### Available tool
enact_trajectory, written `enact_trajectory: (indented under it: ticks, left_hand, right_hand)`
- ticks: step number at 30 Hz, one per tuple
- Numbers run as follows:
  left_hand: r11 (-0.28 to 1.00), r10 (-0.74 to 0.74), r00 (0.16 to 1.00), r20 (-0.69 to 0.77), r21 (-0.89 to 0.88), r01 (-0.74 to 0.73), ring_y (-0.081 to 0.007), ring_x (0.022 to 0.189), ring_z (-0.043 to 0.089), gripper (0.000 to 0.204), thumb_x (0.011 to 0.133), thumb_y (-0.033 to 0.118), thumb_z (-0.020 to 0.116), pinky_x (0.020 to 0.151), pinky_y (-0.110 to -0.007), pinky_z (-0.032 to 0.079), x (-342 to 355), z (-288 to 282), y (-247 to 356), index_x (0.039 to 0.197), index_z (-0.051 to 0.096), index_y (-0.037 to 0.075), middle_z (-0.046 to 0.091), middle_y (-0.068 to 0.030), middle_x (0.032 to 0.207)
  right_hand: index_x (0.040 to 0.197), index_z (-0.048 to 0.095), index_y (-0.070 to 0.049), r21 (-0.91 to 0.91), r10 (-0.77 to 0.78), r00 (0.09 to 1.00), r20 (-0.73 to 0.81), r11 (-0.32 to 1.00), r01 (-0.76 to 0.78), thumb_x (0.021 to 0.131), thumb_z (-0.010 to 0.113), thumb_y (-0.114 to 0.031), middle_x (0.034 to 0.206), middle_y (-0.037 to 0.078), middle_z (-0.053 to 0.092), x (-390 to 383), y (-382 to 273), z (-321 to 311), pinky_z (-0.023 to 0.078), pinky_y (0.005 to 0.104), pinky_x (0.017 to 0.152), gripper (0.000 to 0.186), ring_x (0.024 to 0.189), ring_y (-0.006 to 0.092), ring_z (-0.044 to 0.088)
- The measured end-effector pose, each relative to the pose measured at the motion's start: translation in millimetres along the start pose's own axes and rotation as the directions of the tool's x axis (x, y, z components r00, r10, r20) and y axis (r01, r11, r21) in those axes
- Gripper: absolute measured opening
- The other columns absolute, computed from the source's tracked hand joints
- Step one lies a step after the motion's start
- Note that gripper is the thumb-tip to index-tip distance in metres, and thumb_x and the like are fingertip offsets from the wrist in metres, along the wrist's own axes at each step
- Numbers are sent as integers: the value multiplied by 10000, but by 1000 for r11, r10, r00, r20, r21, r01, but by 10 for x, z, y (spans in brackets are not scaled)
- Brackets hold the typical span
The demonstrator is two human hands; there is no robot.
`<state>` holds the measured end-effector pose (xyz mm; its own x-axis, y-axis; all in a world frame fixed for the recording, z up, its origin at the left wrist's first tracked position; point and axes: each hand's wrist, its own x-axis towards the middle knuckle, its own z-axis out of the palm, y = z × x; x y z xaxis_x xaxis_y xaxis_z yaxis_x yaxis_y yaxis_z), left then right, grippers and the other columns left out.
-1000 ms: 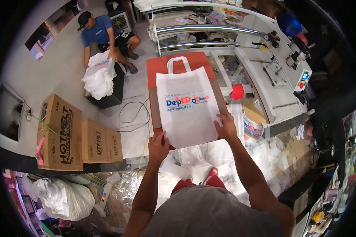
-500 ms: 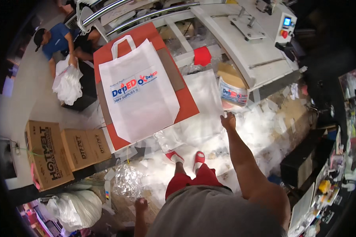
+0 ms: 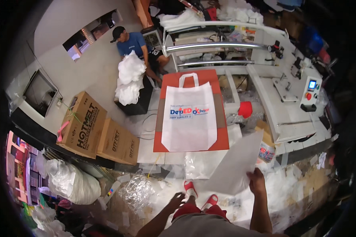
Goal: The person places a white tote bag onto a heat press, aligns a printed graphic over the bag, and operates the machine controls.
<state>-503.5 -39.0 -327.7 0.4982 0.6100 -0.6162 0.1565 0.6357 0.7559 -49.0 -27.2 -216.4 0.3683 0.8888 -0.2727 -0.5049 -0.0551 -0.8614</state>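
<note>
A white bag with a red and blue print (image 3: 188, 130) lies flat, handles upward, on a red board (image 3: 222, 145) in front of me. My right hand (image 3: 255, 177) grips the edge of a white sheet (image 3: 231, 164), raised at an angle beside the board's lower right corner. Below the board, my left hand (image 3: 178, 201) is empty with fingers apart, near my body and away from the bag.
A white press machine (image 3: 284, 102) with metal rollers stands behind and to the right. A co-worker in blue (image 3: 132, 43) sits beside piled white fabric (image 3: 128, 79). Cardboard boxes (image 3: 81, 126) stand left. A white sack (image 3: 75, 185) and plastic scraps (image 3: 140, 191) lie lower left.
Both my hands have come off the bag; my right hand has taken up the white sheet and raised it, my left has drawn back toward me. The camera view has shifted.
</note>
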Motion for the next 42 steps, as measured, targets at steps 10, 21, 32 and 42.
enact_trajectory:
  ticks: [10, 21, 32, 42]
  left_hand:
    - [977, 214, 977, -3, 8, -214, -119, 921, 577, 509, 968, 243, 605, 786, -282, 497, 276, 1174, 1987, 1416, 409, 104, 615, -56, 1037]
    - [213, 972, 124, -200, 523, -825, -93, 769, 526, 260, 905, 19, 590, 664, -252, 434, -568, 561, 4347, 1164, 614, 5, 588, -25, 890]
    - [25, 998, 63, -3, 933, -358, -352, 850, 602, 401, 884, 42, 504, 773, -440, 495, 553, -660, 5194, 1269, 601, 95, 626, -215, 973]
    - [430, 722, 599, -347, 903, 5, -322, 979, 659, 446, 830, 164, 555, 853, -539, 447, 1539, -1201, 3227, 1275, 567, 137, 679, -110, 1102]
  right_hand:
    - [1509, 173, -14, -384, 57, 995, -78, 920, -82, 792, 602, 86, 1094, 221, 658, -1257, -1165, 141, 509, 346, 879, 842, 977, 235, 646]
    - [1300, 559, -32, -533, -574, 781, 245, 593, 603, 906, 512, 22, 981, -3, 587, -186, -2127, 1860, 375, 182, 696, 400, 817, 39, 482]
    - [1218, 663, -112, -647, -716, 562, 414, 202, 735, 854, 548, -28, 768, 132, 606, 1918, -1621, 3071, 485, 348, 625, 391, 651, 215, 575]
    - [1171, 657, -82, -890, -340, 867, 365, 146, 432, 812, 535, -76, 981, 219, 670, 1992, 182, 2211, 514, 438, 818, 379, 916, 373, 644]
